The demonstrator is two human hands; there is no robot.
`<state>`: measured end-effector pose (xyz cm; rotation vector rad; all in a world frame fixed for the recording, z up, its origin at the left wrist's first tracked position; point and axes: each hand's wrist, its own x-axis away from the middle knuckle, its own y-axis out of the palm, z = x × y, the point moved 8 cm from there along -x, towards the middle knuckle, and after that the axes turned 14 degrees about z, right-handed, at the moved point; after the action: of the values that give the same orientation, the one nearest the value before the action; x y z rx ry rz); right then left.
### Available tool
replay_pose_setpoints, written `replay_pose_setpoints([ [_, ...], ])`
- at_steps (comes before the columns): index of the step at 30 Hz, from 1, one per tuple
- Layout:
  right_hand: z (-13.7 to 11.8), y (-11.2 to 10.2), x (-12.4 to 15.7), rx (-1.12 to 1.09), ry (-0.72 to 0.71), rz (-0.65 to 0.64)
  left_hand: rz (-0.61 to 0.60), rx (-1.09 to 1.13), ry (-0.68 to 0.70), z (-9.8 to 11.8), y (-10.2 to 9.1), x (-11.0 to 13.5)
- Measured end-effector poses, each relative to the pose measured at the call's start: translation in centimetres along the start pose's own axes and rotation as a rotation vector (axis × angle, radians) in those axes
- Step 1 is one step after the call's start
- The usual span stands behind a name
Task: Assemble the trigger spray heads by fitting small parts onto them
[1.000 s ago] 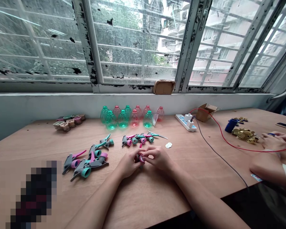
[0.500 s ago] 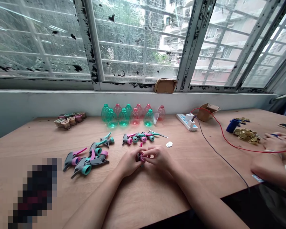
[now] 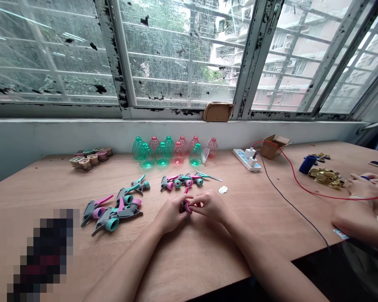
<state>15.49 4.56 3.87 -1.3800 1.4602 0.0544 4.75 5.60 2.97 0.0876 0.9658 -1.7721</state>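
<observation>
My left hand [image 3: 169,214] and my right hand [image 3: 209,206] meet at the middle of the wooden table [image 3: 208,256], fingers pinched together round a small spray trigger head with a pink collar [image 3: 186,206]. Most of that piece is hidden by my fingers. To the left lies a heap of grey trigger heads with pink and teal collars [image 3: 115,208]. Another small group of trigger heads [image 3: 182,181] lies just beyond my hands. Two white discs [image 3: 223,190] rest to the right of them.
Several small teal and pink bottles [image 3: 173,153] stand by the wall, with small pots [image 3: 90,157] further left. A power strip [image 3: 247,161], cables and a cardboard box [image 3: 272,147] lie to the right. Another person's hands [image 3: 363,186] work near brass parts [image 3: 326,176]. A blurred patch covers the lower left.
My hands stay together on the pink-collared piece, the fingers shifting only slightly. The view has tilted a little.
</observation>
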Motion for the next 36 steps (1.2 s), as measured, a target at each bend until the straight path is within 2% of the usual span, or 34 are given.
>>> replay_pose_setpoints([
  [6, -1.6, -0.5, -0.2, 0.014, -0.112, -0.061, 0.001, -0.01, -0.008, -0.1, -0.1, 0.0],
  [14, -1.8, 0.0, 0.0, -0.021, -0.171, -0.089, -0.008, 0.008, -0.03, -0.4, -0.1, 0.1],
  [22, -0.9, -0.8, 0.2, 0.015, -0.13, 0.093, -0.021, 0.098, -0.08, -1.4, 0.0, 0.1],
  [30, -1.1, 0.0, 0.4, 0.077, -0.127, -0.019, -0.019, 0.091, -0.077, -1.5, -0.1, 0.1],
  [34, -1.1, 0.2, 0.6, 0.056, -0.136, -0.012, -0.012, 0.079, -0.059, -1.2, -0.1, 0.1],
  [36, -1.1, -0.2, 0.7, 0.02, -0.132, 0.033, -0.012, 0.058, -0.039, -0.9, -0.2, 0.2],
])
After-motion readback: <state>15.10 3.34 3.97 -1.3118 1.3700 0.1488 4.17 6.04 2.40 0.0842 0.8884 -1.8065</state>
